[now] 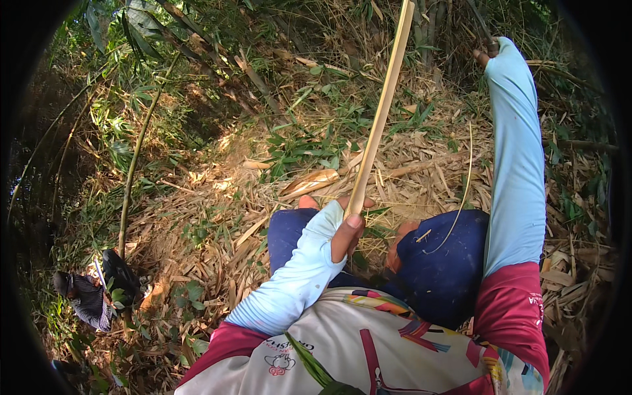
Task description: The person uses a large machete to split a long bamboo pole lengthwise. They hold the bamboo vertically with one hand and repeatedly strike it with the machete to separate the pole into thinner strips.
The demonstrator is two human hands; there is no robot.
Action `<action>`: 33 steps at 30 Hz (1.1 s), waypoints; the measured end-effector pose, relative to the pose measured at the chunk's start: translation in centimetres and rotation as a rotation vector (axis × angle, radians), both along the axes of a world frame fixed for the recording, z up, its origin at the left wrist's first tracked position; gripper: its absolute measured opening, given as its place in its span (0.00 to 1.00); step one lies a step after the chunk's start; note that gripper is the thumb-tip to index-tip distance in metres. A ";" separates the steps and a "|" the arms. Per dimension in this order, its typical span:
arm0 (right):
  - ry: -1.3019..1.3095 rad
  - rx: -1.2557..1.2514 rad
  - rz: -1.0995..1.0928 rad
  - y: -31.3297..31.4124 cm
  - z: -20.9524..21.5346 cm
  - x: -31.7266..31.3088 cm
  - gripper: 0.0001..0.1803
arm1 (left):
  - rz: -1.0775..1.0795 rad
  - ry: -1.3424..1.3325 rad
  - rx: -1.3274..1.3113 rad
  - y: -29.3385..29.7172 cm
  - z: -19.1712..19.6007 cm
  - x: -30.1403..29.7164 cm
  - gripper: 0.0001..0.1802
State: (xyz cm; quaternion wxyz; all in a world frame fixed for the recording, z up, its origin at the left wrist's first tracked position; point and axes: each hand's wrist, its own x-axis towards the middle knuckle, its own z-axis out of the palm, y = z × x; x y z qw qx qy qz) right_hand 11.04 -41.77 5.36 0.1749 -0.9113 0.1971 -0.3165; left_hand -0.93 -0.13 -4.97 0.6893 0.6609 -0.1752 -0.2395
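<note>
My left hand (347, 236) is closed around the lower end of a long, pale split bamboo strip (382, 108). The strip slants up and away from my lap, past the top of the view. Far out at the upper right, my right hand (494, 56) grips the handle of a dark-bladed knife (480, 20); its tip is lost against the shaded stalks. Across my right knee lies a thin, curved bamboo sliver (469, 168), with a small shaving (423, 236) beside it on the dark blue cloth.
Dry bamboo leaves (217, 227) cover the ground, with a broad tan sheath (309, 184) and green sprigs (293, 151) ahead. A slim stalk (136, 158) rises on the left, near another person (92, 299) sitting low. Dense bamboo stands behind.
</note>
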 end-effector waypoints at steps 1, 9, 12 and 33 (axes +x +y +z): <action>0.004 0.010 0.003 -1.2 -0.8 -0.2 0.31 | -0.037 0.060 -0.075 0.1 0.2 0.2 0.32; -0.173 0.428 0.380 3.6 -4.8 -3.1 0.28 | -0.006 0.093 -0.184 1.8 2.3 1.8 0.33; -0.201 0.428 0.487 9.3 -3.2 -5.2 0.25 | 0.047 0.110 -0.203 2.5 3.1 1.6 0.31; 0.349 -0.352 0.976 27.0 -3.8 -12.1 0.07 | 0.115 -0.062 -0.195 7.2 2.0 0.8 0.49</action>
